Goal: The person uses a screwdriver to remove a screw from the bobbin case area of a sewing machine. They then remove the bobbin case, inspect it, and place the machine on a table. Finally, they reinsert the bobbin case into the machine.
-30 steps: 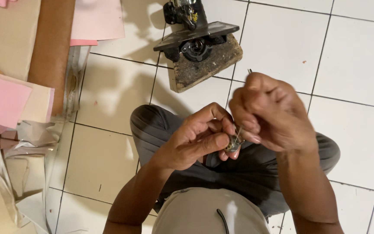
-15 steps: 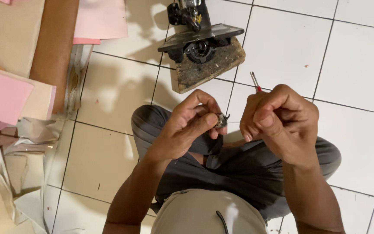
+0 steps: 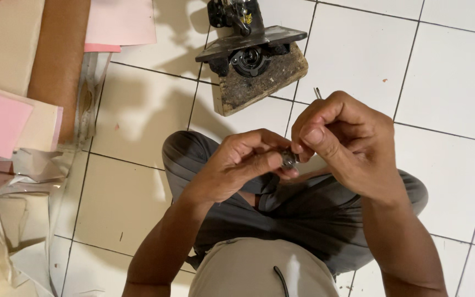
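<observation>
Left fingers: curled around a small metal part (image 3: pixel 288 158), pinching it between thumb and fingertips; the part shows only as a dark, round bit at the tips.
Right fingers: bunched tight, thumb pressed over the forefinger, closed on a thin tool (image 3: pixel 318 93) whose metal end sticks up above the knuckles; the rest of it is hidden in the fist.
Left hand (image 3: pixel 243 165): held over the lap, palm turned toward the right hand.
Right hand (image 3: pixel 342 143): just beside the left hand, its fingertips touching the part.
Part's place: in the air between the two hands, above the knees, off the floor.
Lap: the person sits on the floor in grey trousers (image 3: pixel 303 214) with a light shirt (image 3: pixel 254 272) at the lower edge.
Machine (image 3: pixel 251 52): a dark sewing-machine head tipped on its side on a worn wooden base, on the floor ahead of the knees, well apart from the hands.
Floor (image 3: pixel 441 71): white tiles with dark joints.
Left side: pink sheets (image 3: pixel 119 22) and tan card (image 3: pixel 4 44) lie stacked, with a brown board (image 3: pixel 59 60) across them and crumpled clear plastic (image 3: pixel 34 170) below.
</observation>
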Available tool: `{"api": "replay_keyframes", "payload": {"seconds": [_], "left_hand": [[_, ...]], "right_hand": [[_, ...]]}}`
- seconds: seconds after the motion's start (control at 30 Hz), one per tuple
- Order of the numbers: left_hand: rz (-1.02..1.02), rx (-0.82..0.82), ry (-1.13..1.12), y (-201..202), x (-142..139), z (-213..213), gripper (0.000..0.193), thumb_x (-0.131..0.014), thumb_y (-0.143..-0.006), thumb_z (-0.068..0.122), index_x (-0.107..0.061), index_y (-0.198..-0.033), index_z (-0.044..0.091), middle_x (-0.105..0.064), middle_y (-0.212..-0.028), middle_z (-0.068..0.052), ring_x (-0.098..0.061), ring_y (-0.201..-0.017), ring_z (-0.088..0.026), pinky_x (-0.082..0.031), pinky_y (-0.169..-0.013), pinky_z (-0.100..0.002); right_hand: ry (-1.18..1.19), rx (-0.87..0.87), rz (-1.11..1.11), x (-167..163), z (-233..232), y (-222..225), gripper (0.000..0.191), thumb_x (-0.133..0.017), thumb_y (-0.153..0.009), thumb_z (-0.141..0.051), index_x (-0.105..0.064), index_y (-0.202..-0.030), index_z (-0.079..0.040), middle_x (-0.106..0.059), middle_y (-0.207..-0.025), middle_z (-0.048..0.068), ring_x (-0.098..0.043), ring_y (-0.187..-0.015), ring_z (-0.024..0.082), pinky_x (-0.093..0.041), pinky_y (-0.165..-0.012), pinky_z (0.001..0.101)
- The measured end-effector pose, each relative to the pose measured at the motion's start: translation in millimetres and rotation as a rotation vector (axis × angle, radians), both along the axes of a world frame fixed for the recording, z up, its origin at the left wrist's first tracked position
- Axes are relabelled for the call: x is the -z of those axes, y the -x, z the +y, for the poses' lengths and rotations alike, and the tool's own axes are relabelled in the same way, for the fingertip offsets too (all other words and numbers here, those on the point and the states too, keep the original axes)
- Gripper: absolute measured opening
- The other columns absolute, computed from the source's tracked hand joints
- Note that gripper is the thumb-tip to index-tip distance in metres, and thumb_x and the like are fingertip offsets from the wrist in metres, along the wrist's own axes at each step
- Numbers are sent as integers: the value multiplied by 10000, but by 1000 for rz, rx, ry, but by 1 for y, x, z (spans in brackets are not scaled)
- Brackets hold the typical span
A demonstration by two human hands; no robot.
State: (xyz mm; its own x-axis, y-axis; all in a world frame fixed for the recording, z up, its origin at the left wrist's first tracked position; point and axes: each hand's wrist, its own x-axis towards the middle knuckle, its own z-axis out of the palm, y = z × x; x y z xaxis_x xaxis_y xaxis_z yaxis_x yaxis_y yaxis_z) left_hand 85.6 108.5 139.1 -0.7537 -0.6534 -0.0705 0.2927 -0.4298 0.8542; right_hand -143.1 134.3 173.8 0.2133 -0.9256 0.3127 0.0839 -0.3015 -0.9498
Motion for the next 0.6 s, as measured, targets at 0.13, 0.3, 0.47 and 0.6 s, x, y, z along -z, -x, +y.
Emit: {"api": "replay_keyframes", "payload": {"seconds": [0.13, 0.3, 0.47, 0.6], "left_hand": [[-11, 48, 154, 6, -5, -3, 439, -715, -990, 155, -564, -1374, 5, -726, -1194, -119, -741, -1052, -177, -648, -952, -314], [-294, -177, 645, 16, -11, -2, 321, -777, -939, 132, -697, -1242, 61, -721, -1185, -93, -742, -1013, -159, -666, -898, -272], [-246, -334, 737, 13, -14, 7, 290, -828, -964, 153, -696, -1220, 112, -756, -1190, -46, -772, -1048, -116, -678, -909, -231], [-250, -311, 760, 6, -20, 15, 326, -827, -949, 135, -688, -1241, 100, -761, -1157, -67, -770, -1046, -132, -662, -903, -253]], "right_hand": [[96, -24, 22, -5, 5, -3, 138, -600, -1069, -78, -623, -957, -1, -703, -810, 92, -670, -635, 84, -554, -551, 234], [266, 117, 37, -8, 51, -16, 175, -648, -1051, -103, -615, -924, 13, -655, -779, 92, -694, -648, 160, -580, -544, 277], [176, 355, 5, 14, 82, -20, 250, -674, -1078, -172, -584, -955, 26, -643, -763, 144, -675, -660, 196, -595, -579, 339], [103, 369, -144, 22, 87, -15, 237, -685, -1088, -189, -597, -980, 2, -646, -784, 147, -686, -657, 161, -610, -586, 328]]}}
